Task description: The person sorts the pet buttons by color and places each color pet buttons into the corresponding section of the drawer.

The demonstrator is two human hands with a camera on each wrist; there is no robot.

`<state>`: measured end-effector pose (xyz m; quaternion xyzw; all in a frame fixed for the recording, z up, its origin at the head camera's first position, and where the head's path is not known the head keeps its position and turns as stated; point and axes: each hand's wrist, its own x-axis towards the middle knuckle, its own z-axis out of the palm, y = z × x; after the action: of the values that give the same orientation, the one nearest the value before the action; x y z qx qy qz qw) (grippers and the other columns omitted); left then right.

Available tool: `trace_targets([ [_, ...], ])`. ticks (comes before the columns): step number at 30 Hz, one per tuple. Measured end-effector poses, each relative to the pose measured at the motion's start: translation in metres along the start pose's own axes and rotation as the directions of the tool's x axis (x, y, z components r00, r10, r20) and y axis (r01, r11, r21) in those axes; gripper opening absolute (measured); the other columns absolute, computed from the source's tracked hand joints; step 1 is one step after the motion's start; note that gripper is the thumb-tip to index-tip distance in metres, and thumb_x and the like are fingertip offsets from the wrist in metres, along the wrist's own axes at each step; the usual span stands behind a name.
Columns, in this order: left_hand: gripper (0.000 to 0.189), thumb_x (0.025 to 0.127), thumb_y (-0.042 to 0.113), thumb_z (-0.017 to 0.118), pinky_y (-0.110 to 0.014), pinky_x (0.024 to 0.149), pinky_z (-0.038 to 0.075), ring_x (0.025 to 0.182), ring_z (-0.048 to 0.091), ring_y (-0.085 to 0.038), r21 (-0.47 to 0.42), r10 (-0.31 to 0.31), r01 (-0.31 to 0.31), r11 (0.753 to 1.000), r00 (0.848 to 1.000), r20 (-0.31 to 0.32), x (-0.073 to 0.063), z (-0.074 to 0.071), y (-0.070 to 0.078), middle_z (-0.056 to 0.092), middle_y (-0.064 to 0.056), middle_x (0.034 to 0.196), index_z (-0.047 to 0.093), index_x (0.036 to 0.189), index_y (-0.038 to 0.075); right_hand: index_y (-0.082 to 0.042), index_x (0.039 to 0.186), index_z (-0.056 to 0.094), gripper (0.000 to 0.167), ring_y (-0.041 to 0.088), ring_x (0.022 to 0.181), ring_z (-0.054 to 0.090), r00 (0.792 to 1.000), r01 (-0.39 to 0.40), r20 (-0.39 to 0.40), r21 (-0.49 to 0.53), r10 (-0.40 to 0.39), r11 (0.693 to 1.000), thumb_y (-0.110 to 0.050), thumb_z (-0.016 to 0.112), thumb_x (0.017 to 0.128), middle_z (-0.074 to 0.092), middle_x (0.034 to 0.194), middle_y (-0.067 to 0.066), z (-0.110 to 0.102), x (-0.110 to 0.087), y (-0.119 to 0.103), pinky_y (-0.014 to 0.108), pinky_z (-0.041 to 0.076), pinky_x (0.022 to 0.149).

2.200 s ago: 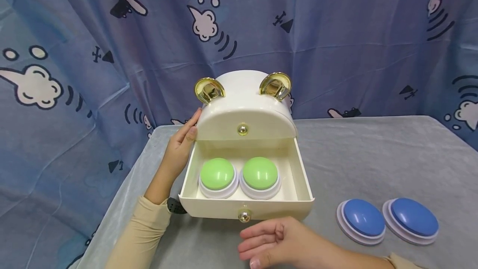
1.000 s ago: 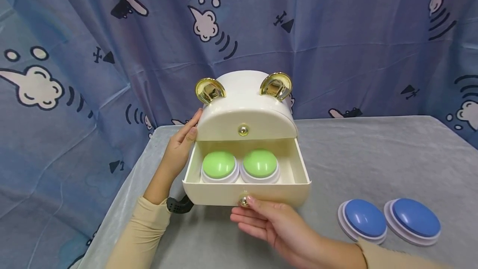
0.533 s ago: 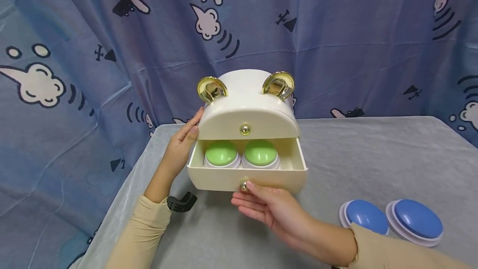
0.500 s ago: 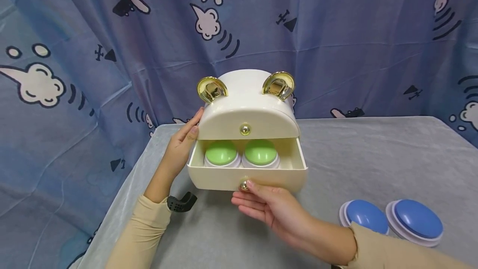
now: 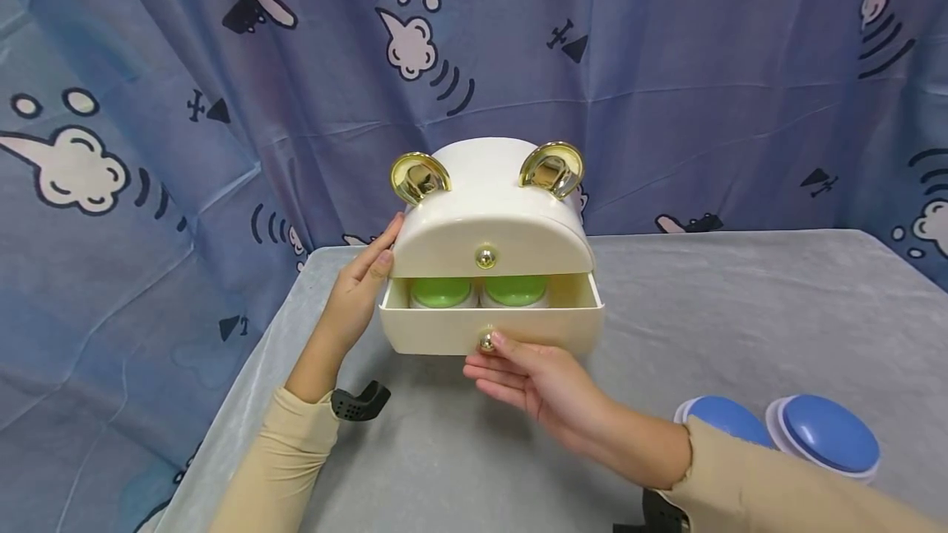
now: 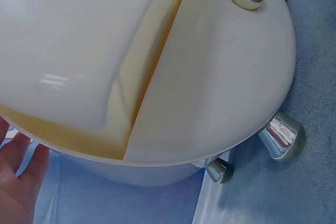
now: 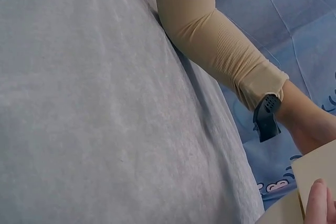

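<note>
A white rounded storage box (image 5: 489, 179) with gold ears has its lower drawer (image 5: 437, 331) partly pulled out. Two green domed push buttons, the left one (image 5: 440, 293) and the right one (image 5: 515, 290), sit inside, partly hidden by the drawer front. My left hand (image 5: 351, 294) lies against the box's left side with fingers extended; the left wrist view shows that hand (image 6: 18, 182) at the box's edge. With thumb and forefinger, my right hand (image 5: 541, 381) pinches the gold drawer knob (image 5: 486, 341), the other fingers stretched beneath.
Two blue push buttons on white bases, one (image 5: 729, 418) partly behind the right sleeve and the other (image 5: 829, 432) beyond it, lie on the grey cloth-covered table (image 5: 711, 303). A blue patterned curtain (image 5: 637, 130) hangs behind. Gold feet (image 6: 283, 137) support the box.
My right hand has come up to the knob, and the drawer has slid inward with the green buttons, which show less now. My left hand has stayed at the box's side.
</note>
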<state>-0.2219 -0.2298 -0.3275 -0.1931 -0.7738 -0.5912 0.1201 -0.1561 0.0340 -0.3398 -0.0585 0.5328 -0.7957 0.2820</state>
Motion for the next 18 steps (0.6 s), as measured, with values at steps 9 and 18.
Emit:
trace_targets([
  [9,0.046,0.109,0.024,0.039,-0.038,0.127,0.020,0.152,0.025,-0.012,-0.015,0.005,-0.005,1.000,1.000,0.008,0.001,0.001,-0.001,0.032,0.003,0.163,0.038,0.154,0.013,0.010,0.130,0.050,0.046,0.015,0.101,0.073,1.000,0.009,-0.020,-0.030,-0.009,1.000,-0.027,0.055,0.104,0.074,0.109,0.009,-0.002,0.013,-0.007,0.028,0.056,0.095],
  [18,0.047,0.109,0.024,0.039,-0.039,0.127,0.021,0.152,0.026,-0.015,-0.017,0.012,-0.012,1.000,1.000,0.002,0.000,0.001,-0.001,0.032,0.000,0.163,0.039,0.153,0.010,0.013,0.133,0.048,0.048,0.014,0.101,0.073,0.999,0.031,-0.036,-0.051,-0.032,0.998,-0.026,0.054,0.104,0.074,0.109,0.010,-0.004,0.022,-0.009,0.027,0.057,0.094],
])
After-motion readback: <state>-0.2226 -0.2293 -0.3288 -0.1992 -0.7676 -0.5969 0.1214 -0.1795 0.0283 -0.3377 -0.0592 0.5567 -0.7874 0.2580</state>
